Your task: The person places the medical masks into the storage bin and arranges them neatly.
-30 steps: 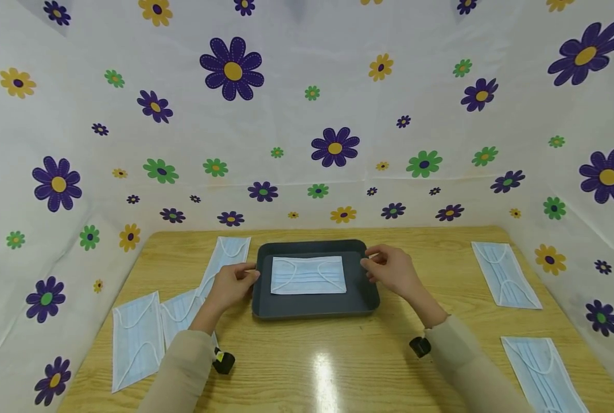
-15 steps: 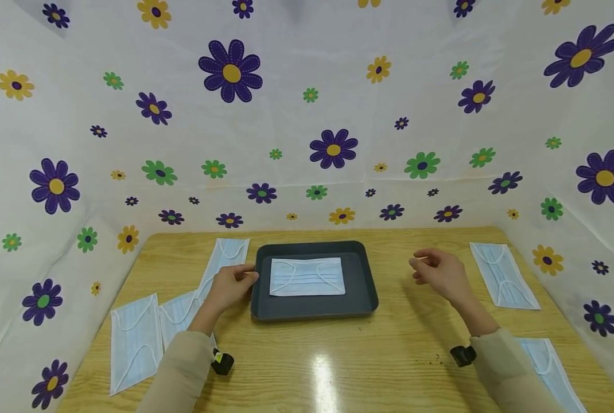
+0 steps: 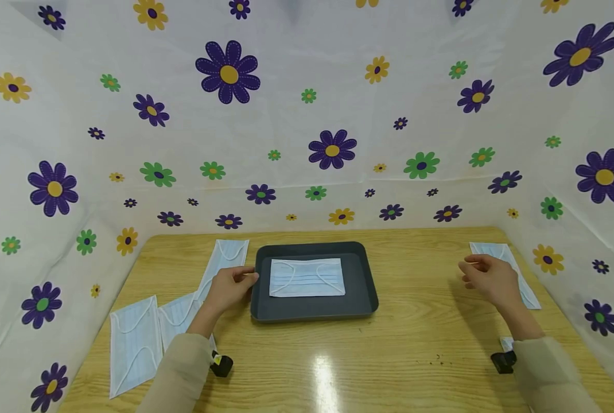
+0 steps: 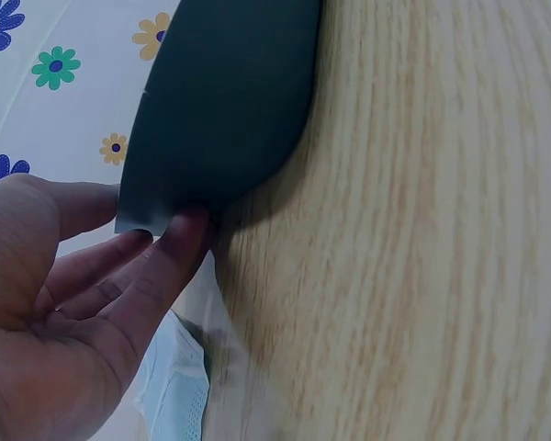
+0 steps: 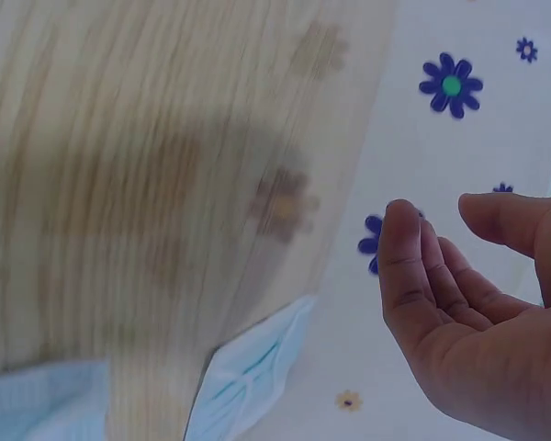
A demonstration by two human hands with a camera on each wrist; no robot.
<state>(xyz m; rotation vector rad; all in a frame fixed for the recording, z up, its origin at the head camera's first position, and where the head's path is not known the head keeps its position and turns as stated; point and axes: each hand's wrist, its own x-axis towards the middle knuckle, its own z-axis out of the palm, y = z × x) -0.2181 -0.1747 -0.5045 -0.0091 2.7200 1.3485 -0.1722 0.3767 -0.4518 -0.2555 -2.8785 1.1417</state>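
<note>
While the left hand (image 3: 229,289) pinches the tray (image 3: 358,289) at 9 o'clock, the right hand (image 3: 493,279), now away from the tray, is free near the outer mask (image 3: 527,292), fingers loosely apart, holding nothing. The inner mask (image 3: 307,278) lies flat inside the tray; toward 3 o'clock, the table (image 3: 415,310) gives room.

Matt plas. tray (image 3: 357,285), glossy wd. tbl (image 3: 415,321)
</note>
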